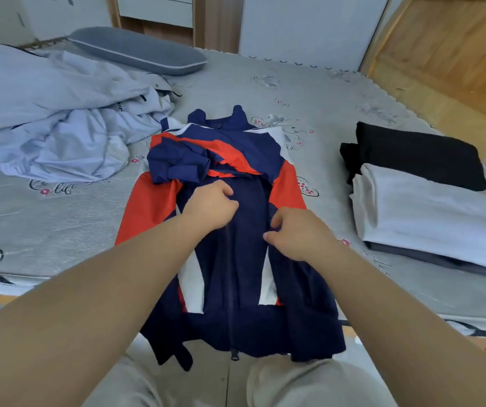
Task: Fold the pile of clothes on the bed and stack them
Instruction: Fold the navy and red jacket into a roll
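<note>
- A navy, red and white zip jacket [235, 259] is laid flat on the bed [338, 95], collar at the far end.
- Navy fabric at mid-jacket is pinched by the curled fingers of the left hand [211, 207] and the right hand [297, 233].
- Folded black clothes [417, 154] and white clothes [435, 212] are stacked at the right.
- A crumpled duvet [45, 118] is heaped at the far left.

Soft, even daylight with faint shadows, no glare; wide-angle bending at the edges, slight overall softness.
</note>
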